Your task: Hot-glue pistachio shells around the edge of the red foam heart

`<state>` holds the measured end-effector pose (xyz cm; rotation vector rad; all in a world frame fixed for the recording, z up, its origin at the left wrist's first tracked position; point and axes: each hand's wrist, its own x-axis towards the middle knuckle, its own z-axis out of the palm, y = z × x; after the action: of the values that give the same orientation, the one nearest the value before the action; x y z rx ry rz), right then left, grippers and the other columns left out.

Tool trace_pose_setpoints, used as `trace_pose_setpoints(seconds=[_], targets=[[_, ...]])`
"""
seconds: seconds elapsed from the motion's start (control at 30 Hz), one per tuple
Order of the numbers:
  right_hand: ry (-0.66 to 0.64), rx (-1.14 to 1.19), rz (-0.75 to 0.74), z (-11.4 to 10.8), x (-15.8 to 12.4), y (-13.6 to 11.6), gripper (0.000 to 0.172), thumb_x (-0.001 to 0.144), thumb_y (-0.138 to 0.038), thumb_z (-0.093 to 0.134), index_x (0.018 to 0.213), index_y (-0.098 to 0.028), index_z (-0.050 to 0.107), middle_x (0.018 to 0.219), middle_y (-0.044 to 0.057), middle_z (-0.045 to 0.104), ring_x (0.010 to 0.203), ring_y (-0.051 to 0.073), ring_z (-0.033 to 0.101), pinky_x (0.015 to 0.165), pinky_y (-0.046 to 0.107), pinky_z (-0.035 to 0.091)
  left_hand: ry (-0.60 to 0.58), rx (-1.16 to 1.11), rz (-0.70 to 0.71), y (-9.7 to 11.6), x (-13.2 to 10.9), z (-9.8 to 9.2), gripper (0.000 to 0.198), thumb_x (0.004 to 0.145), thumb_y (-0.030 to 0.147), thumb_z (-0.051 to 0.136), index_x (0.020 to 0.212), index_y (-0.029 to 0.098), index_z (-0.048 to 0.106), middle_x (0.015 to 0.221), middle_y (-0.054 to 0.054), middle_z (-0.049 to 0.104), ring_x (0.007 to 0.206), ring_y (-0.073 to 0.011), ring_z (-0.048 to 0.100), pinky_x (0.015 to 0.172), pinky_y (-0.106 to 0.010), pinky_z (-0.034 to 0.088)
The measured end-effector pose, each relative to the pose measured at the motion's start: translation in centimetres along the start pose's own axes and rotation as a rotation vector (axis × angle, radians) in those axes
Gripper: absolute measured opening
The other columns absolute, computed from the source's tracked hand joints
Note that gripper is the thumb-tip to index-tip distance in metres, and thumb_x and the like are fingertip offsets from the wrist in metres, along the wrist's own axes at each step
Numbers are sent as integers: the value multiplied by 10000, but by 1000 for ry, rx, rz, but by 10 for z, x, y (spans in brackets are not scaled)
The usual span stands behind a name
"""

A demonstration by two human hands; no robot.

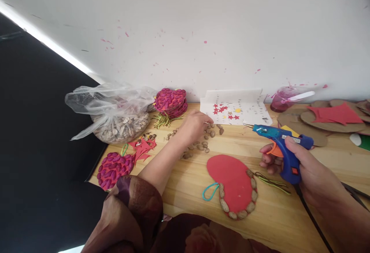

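In my right hand is a blue glue gun with an orange trigger. Its nozzle points left, above the table near the printed sheet. My left hand reaches into loose brown shell pieces, which look like peanut shells. Its fingers are curled together and pointing down; whatever they grip is hidden. Between the hands lies a red heart-shaped cutout. Brown shells line its lower and right edge, a turquoise loop sticks out at the left, and a green-and-brown string tassel at the right.
A plastic bag of shells, a purple-shelled heart, red scraps and stacked purple hearts are at left. Behind stands paper with small stars. At right are a stained cup, cardboard pieces and the gun's black cord.
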<state>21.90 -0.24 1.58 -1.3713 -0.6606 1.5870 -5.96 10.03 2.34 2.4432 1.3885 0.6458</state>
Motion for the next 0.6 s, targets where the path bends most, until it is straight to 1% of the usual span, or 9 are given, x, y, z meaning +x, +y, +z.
trace_pose_setpoints(seconds=[0.1,0.17,0.23,0.33,0.43,0.6], targets=[[9,3,13,-1,0,1,434,753,-626,687,744,-195,736,646,69,656,587,184,625,471,236,516,-93,71,34,0,10,8,233,838,103,591,926,211,778,919,-77,762,1029,-272,614,974,-443,470],[7,-2,20,-3,0,1,439,767,-631,669,749,-198,734,650,67,653,588,184,623,473,239,516,-113,98,13,-2,12,10,233,835,106,587,916,223,772,911,-64,759,1025,-275,610,966,-450,456],[0,-10,21,-3,1,2,451,774,-643,656,757,-200,735,659,68,654,599,187,626,480,240,518,-121,122,-20,-3,11,8,216,853,128,585,925,224,765,925,-61,760,1020,-269,610,964,-445,442],[3,-4,26,-3,3,3,451,766,-644,663,759,-200,740,662,69,656,606,187,628,484,236,517,-98,155,-90,-5,8,1,205,879,160,581,959,214,762,954,-75,759,1003,-256,621,953,-429,433],[22,4,34,-1,2,3,452,746,-642,678,744,-195,743,641,72,651,588,185,620,468,235,509,-79,150,-134,-7,5,-4,189,878,162,591,920,218,767,963,-64,763,990,-249,627,931,-410,423],[11,-1,33,-3,-1,3,442,768,-636,664,768,-201,740,654,74,662,603,189,627,468,233,506,-126,172,-76,-3,4,-1,151,881,177,620,860,217,763,920,-55,761,1010,-262,591,925,-430,367]])
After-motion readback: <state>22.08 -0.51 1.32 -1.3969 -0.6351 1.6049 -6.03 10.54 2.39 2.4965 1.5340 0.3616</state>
